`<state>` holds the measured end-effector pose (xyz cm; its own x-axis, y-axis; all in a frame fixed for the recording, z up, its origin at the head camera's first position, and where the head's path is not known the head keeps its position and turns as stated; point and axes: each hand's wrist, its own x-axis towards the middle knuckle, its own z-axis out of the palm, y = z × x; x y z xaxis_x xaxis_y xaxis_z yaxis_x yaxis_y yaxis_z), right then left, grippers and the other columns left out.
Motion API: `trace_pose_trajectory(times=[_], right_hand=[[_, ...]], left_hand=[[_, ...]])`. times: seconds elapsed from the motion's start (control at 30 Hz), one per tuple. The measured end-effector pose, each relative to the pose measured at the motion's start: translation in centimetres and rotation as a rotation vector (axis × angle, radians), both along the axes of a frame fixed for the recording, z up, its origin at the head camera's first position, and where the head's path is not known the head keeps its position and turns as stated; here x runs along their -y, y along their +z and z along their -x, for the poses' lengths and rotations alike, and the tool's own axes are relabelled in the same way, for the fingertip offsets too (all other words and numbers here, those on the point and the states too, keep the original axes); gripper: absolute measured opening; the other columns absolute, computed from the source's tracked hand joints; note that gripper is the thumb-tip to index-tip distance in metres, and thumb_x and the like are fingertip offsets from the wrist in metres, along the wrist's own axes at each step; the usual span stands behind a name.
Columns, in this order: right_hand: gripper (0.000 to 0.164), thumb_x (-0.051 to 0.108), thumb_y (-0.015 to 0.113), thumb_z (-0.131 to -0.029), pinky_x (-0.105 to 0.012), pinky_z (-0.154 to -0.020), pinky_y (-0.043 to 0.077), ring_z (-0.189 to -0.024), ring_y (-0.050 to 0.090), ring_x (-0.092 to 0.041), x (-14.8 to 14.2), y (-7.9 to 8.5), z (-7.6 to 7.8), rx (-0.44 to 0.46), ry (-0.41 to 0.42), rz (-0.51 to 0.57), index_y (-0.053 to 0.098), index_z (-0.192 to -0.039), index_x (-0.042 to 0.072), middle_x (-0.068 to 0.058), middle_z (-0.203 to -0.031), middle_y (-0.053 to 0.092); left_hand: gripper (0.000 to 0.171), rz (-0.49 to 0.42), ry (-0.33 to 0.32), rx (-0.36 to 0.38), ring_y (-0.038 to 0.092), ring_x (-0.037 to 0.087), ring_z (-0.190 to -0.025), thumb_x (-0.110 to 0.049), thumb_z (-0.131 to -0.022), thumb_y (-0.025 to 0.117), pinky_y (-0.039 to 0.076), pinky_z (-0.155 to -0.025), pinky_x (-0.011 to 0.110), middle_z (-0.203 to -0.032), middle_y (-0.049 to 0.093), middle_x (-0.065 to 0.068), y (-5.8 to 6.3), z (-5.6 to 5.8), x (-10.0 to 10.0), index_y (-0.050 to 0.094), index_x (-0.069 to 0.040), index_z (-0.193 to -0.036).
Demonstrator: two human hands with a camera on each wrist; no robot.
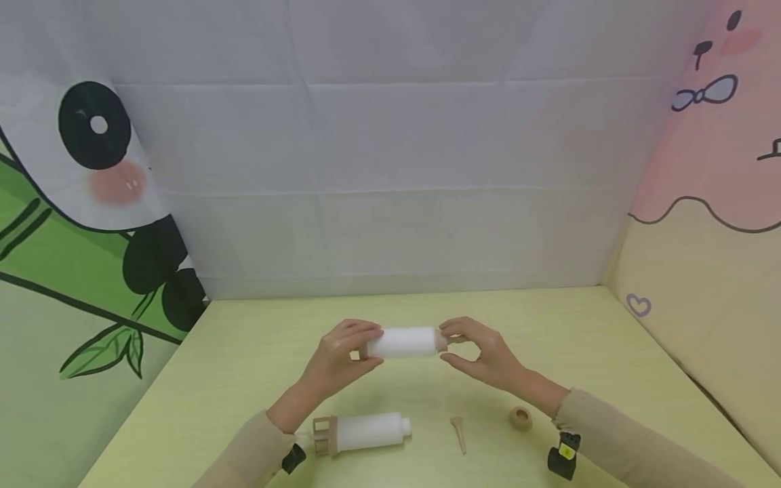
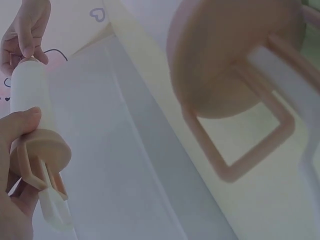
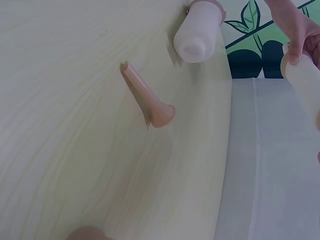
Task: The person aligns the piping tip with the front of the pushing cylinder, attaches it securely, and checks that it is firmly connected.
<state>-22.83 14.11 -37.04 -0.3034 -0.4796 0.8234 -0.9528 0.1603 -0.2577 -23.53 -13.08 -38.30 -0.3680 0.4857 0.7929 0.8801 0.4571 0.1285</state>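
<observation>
A white cylindrical bottle (image 1: 405, 342) is held level above the table, its left end gripped by my left hand (image 1: 338, 352). In the left wrist view that end has a beige collar (image 2: 50, 147) with a looped frame and a white piece sticking out. My right hand (image 1: 488, 352) pinches the beige tip (image 1: 441, 341) at the other end between thumb and fingers. Below lie a second white bottle (image 1: 369, 432) with a beige frame, a small flared beige nozzle (image 1: 459, 434) and a round beige cap (image 1: 521, 419) with a hole.
The pale yellow tabletop (image 1: 256, 352) runs back to a white cloth wall (image 1: 403, 230). Printed cloth panels stand at both sides, a green one (image 1: 79, 251) on the left and a pink one (image 1: 702, 156) on the right.
</observation>
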Motion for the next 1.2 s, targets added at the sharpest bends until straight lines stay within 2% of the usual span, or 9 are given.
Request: trace_pose_trajectory(times=[0.03, 0.27, 0.33, 0.43, 0.57, 0.73, 0.97, 1.2], right_hand=[[0.044, -0.02, 0.072, -0.057, -0.034, -0.064, 0.054, -0.082, 0.06, -0.032, 0.0, 0.0, 0.0, -0.001, -0.001, -0.001, 0.057, -0.097, -0.011, -0.024, -0.095, 0.058], [0.036, -0.004, 0.072, -0.072, -0.027, -0.069, 0.054, -0.086, 0.063, -0.02, -1.1, -3.3, 2.6, 0.043, -0.015, -0.032, 0.06, -0.106, -0.001, -0.013, -0.099, 0.063], [0.037, -0.006, 0.073, -0.07, -0.028, -0.067, 0.054, -0.084, 0.064, -0.021, -1.1, -3.4, 2.6, 0.051, -0.027, -0.04, 0.06, -0.104, -0.002, -0.014, -0.097, 0.064], [0.039, -0.011, 0.073, -0.066, -0.031, -0.065, 0.055, -0.082, 0.064, -0.025, -0.9, -3.0, 2.3, 0.058, -0.019, -0.038, 0.059, -0.102, -0.006, -0.017, -0.095, 0.063], [0.042, -0.017, 0.072, -0.062, -0.035, -0.064, 0.055, -0.083, 0.062, -0.03, -0.4, -1.6, 1.3, 0.067, 0.004, -0.013, 0.056, -0.1, -0.011, -0.021, -0.095, 0.06], [0.045, -0.019, 0.073, -0.057, -0.034, -0.064, 0.055, -0.082, 0.06, -0.032, 0.1, -0.4, 0.2, 0.04, 0.015, 0.014, 0.055, -0.098, -0.012, -0.023, -0.094, 0.057], [0.043, -0.021, 0.071, -0.056, -0.029, -0.066, 0.054, -0.08, 0.061, -0.031, 0.3, -0.5, 0.2, -0.022, 0.025, 0.017, 0.058, -0.095, -0.01, -0.022, -0.093, 0.058], [0.038, -0.021, 0.07, -0.059, -0.029, -0.065, 0.055, -0.078, 0.062, -0.029, 0.3, -0.5, 0.2, 0.017, 0.039, 0.01, 0.058, -0.094, -0.009, -0.02, -0.089, 0.06]], left_hand=[[0.045, 0.001, -0.003, -0.002, 0.059, 0.025, -0.09, -0.002, -0.054, 0.085, 0.053, -0.06, 0.021, -0.097, 0.066, 0.011, 0.0, 0.0, 0.0, 0.068, 0.0, -0.095], [0.045, 0.016, 0.002, -0.026, 0.059, 0.025, -0.09, -0.001, -0.053, 0.085, 0.053, -0.06, 0.021, -0.096, 0.066, 0.011, 0.1, -0.1, -0.1, 0.068, 0.0, -0.095], [0.045, 0.019, -0.002, -0.03, 0.059, 0.025, -0.09, -0.001, -0.053, 0.085, 0.053, -0.06, 0.021, -0.096, 0.066, 0.012, 0.1, -0.1, -0.1, 0.067, 0.001, -0.095], [0.045, 0.02, -0.006, -0.029, 0.059, 0.025, -0.09, -0.001, -0.054, 0.085, 0.053, -0.061, 0.021, -0.096, 0.066, 0.012, 0.0, -0.2, -0.1, 0.067, 0.001, -0.095], [0.045, 0.015, -0.007, -0.018, 0.059, 0.025, -0.089, -0.001, -0.054, 0.085, 0.053, -0.061, 0.021, -0.096, 0.066, 0.012, -0.2, -0.1, 0.0, 0.067, 0.001, -0.095], [0.045, 0.01, -0.003, -0.002, 0.059, 0.025, -0.09, -0.002, -0.054, 0.085, 0.053, -0.061, 0.021, -0.097, 0.066, 0.011, -0.3, -0.1, 0.1, 0.067, 0.0, -0.096], [0.045, 0.01, 0.003, 0.001, 0.059, 0.025, -0.09, -0.002, -0.054, 0.085, 0.053, -0.062, 0.022, -0.096, 0.066, 0.011, -0.3, -0.1, 0.2, 0.068, 0.0, -0.095], [0.045, 0.014, -0.009, 0.017, 0.059, 0.025, -0.09, -0.001, -0.055, 0.084, 0.053, -0.061, 0.02, -0.097, 0.066, 0.011, -0.3, -0.2, 0.2, 0.067, 0.0, -0.096]])
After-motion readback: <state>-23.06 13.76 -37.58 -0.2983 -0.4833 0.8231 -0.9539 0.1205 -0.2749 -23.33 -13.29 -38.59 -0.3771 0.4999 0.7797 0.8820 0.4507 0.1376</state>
